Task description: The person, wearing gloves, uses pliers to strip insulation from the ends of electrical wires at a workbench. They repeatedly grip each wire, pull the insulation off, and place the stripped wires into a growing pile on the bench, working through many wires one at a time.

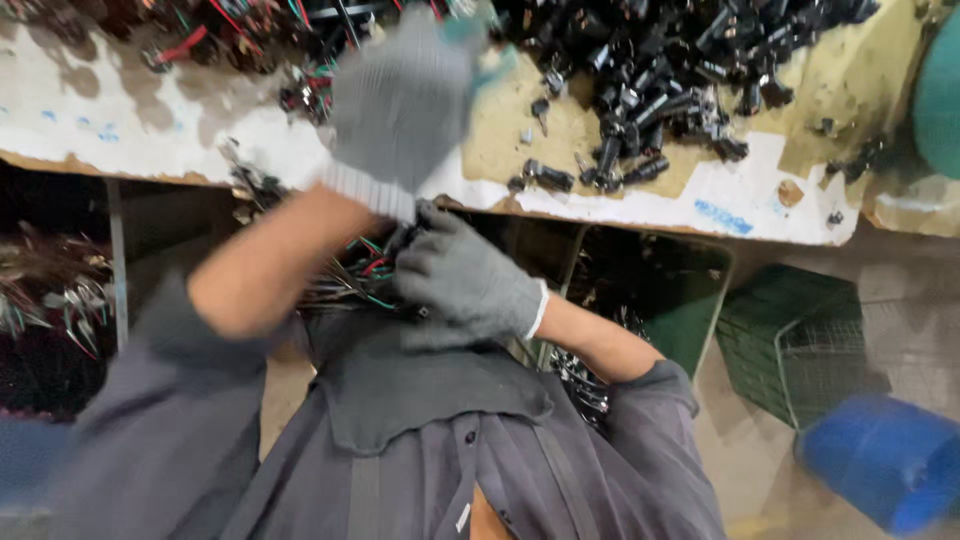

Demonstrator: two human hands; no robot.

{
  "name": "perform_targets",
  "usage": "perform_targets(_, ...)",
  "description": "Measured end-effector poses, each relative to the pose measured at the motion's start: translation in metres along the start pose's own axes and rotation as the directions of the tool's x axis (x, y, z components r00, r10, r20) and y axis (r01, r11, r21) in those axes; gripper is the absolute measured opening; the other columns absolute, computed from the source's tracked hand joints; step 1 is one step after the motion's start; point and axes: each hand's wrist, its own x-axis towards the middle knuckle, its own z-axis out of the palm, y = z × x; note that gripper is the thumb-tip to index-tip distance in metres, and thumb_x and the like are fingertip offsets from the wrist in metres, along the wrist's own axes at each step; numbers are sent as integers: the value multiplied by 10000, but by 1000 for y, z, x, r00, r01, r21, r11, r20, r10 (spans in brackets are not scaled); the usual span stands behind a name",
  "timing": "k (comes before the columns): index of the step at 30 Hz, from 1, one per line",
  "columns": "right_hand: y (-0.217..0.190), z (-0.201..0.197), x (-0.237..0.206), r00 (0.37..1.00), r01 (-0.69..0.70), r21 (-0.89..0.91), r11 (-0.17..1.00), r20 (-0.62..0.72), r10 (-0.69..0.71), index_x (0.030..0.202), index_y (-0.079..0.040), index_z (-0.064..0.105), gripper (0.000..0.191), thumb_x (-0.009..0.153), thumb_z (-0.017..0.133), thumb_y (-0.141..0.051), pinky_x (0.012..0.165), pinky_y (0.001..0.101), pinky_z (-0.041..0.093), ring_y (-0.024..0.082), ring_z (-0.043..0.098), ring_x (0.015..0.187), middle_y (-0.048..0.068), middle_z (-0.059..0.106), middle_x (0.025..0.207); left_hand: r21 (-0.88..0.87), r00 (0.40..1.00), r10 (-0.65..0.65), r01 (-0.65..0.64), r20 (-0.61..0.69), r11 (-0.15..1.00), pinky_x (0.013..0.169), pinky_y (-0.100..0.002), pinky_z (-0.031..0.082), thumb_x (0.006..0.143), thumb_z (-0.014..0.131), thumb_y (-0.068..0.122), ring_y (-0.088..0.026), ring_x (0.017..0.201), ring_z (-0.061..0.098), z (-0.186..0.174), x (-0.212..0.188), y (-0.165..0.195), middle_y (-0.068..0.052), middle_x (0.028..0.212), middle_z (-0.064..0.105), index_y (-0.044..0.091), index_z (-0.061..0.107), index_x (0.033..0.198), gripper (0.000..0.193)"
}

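Left hand (400,100), gloved, raised over the worktop (700,195) near edge, blurred; grip cannot be told; right hand (465,280), gloved, closed on a wire bundle (350,280) just below that edge; black connectors (660,70) piled toward the far edge.

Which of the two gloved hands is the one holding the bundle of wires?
The right hand, low near the person's chest, closes on the wire bundle. The left hand is raised over the bench, blurred, and away from the wires.

My workbench (640,205), white-covered with worn brown patches, carries a heap of black connectors (680,70) and tangled coloured wires (215,30).
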Motion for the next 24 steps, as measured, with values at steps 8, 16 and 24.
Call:
perform_targets(8, 69, -28, -97, 665, -745, -376, 551, -356, 657, 1113, -40, 629, 376, 872, 816, -259, 738, 466, 475, 332, 605, 836, 116, 595, 921, 12, 975, -69, 68, 211, 998, 591, -434, 548, 860, 690, 96, -319, 719, 689, 67, -28, -37, -138, 842, 652, 150, 774, 995, 167)
perform_targets(16, 86, -14, -107, 721, -691, -353, 630, -397, 569, 976, -74, 626, 306, 825, 876, -165, 737, 465, 476, 339, 618, 893, 114, 625, 930, 238, 975, -217, 198, 57, 951, 516, -424, 534, 702, 758, 472, -323, 668, 681, 72, -4, -24, -155, 828, 626, 71, 732, 831, 422)
perform_targets(24, 69, -20, -117, 475, -596, 376, 709, -547, 689, 1125, -24, 596, 413, 812, 864, 6, 875, 309, 594, 152, 673, 1048, 84, 640, 1101, 59, 775, -451, 476, 443, 877, 658, -509, 547, 874, 749, 313, -379, 779, 697, 57, -47, 0, -171, 897, 653, 91, 742, 919, 226)
